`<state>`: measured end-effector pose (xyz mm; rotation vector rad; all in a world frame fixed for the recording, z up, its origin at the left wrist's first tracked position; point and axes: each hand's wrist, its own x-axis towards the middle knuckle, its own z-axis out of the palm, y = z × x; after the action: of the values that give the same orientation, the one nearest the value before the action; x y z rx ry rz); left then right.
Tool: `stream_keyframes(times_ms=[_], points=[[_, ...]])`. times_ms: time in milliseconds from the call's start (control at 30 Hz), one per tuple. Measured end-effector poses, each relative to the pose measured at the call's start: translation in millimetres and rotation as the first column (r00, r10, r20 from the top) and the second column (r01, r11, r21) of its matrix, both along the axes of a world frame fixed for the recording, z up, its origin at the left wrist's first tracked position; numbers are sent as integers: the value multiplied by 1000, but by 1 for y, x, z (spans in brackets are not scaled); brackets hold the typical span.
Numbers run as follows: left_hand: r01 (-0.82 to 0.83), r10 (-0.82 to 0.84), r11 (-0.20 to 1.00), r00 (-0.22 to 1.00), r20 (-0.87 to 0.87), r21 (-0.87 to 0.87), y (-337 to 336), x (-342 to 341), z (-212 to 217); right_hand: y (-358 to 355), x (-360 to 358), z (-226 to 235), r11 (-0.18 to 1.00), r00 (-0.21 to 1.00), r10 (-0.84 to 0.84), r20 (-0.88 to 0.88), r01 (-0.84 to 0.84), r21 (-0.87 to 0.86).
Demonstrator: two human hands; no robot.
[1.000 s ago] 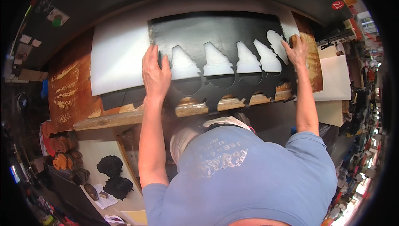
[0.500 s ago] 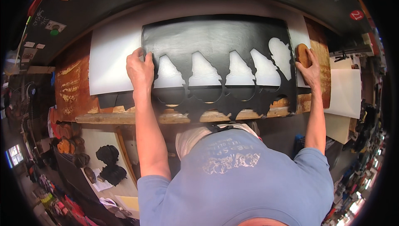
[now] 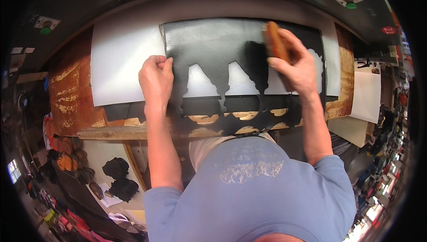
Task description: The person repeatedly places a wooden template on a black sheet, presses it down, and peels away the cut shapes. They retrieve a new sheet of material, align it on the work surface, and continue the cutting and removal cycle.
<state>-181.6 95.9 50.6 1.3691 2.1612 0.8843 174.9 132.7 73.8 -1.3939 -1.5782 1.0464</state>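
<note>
Since half a second ago the right hand [image 3: 297, 66] has been carried from the stencil's right edge inward, an orange-brown block [image 3: 275, 42] now clasped in its closed fingers and pressed on the black stencil [image 3: 213, 46] (its long axis runs nine to three o'clock). The left hand [image 3: 155, 79] is pinched shut on the stencil's left edge, at nine o'clock from the block. Under the stencil a white sheet [image 3: 120, 64] is seen; unworked cut-outs lie toward nine o'clock of the block, between both hands
</note>
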Motion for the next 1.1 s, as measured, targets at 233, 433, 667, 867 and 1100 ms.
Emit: stream_keyframes(times_ms=[233, 433, 667, 867, 1100], points=[[17, -12, 990, 999, -37, 143, -7, 0, -7, 13, -150, -17, 984, 925, 1, 380, -70, 166], [297, -300, 843, 952, -66, 449, 7, 19, -33, 26, -107, -41, 981, 984, -12, 178, -23, 195], [471, -425, 796, 882, -204, 380, 8, 21, -36, 27, -110, -70, 978, 989, -56, -138, 82, 192], [402, -423, 815, 905, -46, 418, 5, 18, -35, 29, -103, -68, 982, 992, 64, -111, -42, 186], [399, -429, 827, 903, -14, 396, 5, 15, -31, 34, -102, -66, 974, 985, 87, -146, -53, 222]])
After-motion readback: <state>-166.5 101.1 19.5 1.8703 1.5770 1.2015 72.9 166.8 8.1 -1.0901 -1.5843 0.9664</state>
